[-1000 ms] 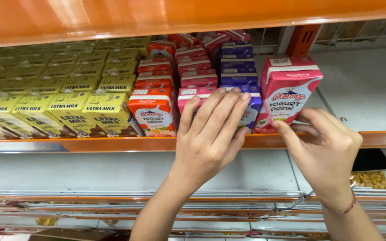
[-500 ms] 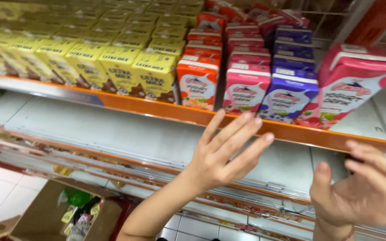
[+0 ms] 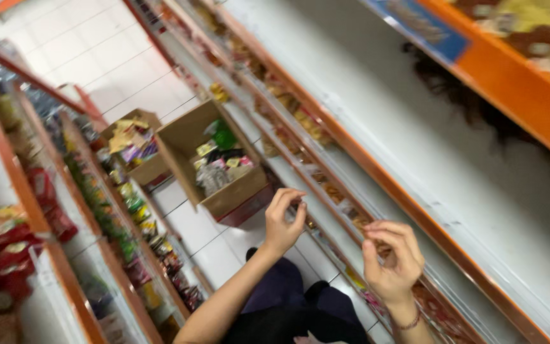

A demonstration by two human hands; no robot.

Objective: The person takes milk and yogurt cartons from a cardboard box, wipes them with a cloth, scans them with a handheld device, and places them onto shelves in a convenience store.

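My left hand [image 3: 283, 220] hangs in the air over the aisle floor, fingers loosely bent and apart, holding nothing. My right hand [image 3: 393, 261], with a thin bracelet at the wrist, is raised beside the lower shelves, its fingers curled loosely and empty. Both hands are away from the shelf. Nearest to the left hand is an open cardboard box [image 3: 224, 165] on the floor, filled with small packets. The view is tilted and blurred.
A second open box [image 3: 132, 143] of goods stands behind the first on the white tiled floor [image 3: 116, 64]. Orange-edged shelves [image 3: 504, 83] run along the right, and stocked shelves [image 3: 33, 210] line the left. My dark trousers [image 3: 288, 299] are below.
The view has swung from the drink cartons down and left to the aisle floor. Both hands have come off the shelf and dropped lower, empty.
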